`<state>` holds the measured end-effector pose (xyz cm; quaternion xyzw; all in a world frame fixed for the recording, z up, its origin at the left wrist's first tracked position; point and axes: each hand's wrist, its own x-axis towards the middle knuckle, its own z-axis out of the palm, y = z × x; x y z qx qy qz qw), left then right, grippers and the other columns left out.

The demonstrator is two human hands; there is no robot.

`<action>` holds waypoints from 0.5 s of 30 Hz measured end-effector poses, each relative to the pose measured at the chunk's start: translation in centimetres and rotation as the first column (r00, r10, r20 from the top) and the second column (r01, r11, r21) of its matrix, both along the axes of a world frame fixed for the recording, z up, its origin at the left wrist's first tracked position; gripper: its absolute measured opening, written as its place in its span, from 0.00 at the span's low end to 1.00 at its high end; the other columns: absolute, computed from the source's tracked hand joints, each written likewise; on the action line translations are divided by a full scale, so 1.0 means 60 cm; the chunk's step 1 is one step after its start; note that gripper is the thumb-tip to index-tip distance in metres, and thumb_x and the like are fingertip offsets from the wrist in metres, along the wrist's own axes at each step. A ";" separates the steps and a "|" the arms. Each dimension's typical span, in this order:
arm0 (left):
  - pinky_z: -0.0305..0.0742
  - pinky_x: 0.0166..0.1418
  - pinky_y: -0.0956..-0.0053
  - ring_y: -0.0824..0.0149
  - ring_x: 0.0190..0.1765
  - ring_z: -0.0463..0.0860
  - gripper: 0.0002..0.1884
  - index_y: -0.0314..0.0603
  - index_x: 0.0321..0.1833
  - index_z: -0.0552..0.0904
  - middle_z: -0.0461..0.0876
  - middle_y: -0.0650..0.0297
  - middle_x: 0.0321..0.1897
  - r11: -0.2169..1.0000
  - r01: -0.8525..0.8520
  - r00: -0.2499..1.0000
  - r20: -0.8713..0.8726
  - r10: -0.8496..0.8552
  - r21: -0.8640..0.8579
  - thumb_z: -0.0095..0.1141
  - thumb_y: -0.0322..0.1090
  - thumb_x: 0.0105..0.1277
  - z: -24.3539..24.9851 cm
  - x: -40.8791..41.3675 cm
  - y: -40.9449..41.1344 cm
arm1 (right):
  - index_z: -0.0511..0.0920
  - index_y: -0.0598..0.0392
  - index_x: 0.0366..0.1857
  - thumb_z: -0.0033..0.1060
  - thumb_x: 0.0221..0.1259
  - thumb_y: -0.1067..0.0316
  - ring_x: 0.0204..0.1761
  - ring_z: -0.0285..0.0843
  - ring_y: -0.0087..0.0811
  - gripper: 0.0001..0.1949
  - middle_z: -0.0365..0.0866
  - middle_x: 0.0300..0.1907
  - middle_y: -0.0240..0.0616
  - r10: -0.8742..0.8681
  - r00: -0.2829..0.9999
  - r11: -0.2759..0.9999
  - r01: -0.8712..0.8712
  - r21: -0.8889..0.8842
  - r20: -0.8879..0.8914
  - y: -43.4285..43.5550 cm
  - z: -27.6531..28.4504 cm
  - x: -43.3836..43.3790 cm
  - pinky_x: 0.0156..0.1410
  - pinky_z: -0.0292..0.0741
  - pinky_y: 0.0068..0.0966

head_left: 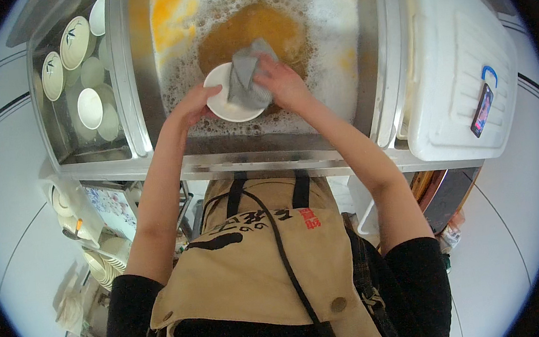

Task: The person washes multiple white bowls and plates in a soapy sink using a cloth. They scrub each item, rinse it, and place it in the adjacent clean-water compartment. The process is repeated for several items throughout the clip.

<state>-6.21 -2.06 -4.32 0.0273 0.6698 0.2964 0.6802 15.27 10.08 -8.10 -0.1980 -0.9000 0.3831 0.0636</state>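
A white bowl (217,103) is held by its left rim in my left hand (196,104), the thumb over the edge. My right hand (282,83) grips a grey cloth (246,70) and presses it into the bowl, covering the bowl's right side. Both hands are above a steel sink basin (263,144) full of soapy water (258,27). White foam rings a brownish, foam-free patch of water behind the bowl. The cloth hides part of my right fingers.
On the left, a second steel basin (71,153) holds several bowls, among them a small white bowl (90,109) and a patterned bowl (75,42). A white plastic lid (438,84) lies on the right, carrying a phone (482,111) and a blue hook-shaped item (489,73). Stacked dishes (100,267) stand lower left.
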 end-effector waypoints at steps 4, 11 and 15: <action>0.78 0.50 0.64 0.61 0.50 0.82 0.21 0.36 0.60 0.74 0.82 0.57 0.50 0.995 -0.035 0.965 -0.256 0.057 0.091 0.55 0.40 0.67 -0.028 0.027 -0.015 | 0.70 0.53 0.61 0.56 0.62 0.66 0.62 0.72 0.42 0.22 0.74 0.60 0.42 -0.509 0.854 0.302 0.294 -0.907 0.107 -0.006 -0.031 0.000 0.67 0.68 0.37; 0.76 0.53 0.59 0.44 0.49 0.80 0.16 0.36 0.49 0.81 0.82 0.44 0.40 0.353 0.918 0.125 -0.710 -0.693 -0.183 0.52 0.27 0.57 -0.003 0.071 0.104 | 0.81 0.57 0.45 0.68 0.51 0.64 0.46 0.82 0.40 0.17 0.84 0.46 0.46 -0.253 0.961 0.833 0.277 -0.478 0.115 0.011 -0.054 -0.021 0.53 0.76 0.32; 0.77 0.50 0.63 0.50 0.45 0.84 0.14 0.31 0.47 0.83 0.84 0.45 0.40 0.853 0.385 0.656 -0.754 0.015 0.352 0.59 0.31 0.59 -0.041 0.067 0.092 | 0.76 0.60 0.51 0.69 0.51 0.70 0.50 0.81 0.40 0.21 0.81 0.50 0.48 -0.644 0.727 0.466 0.620 -0.632 0.239 0.010 -0.024 -0.040 0.54 0.76 0.33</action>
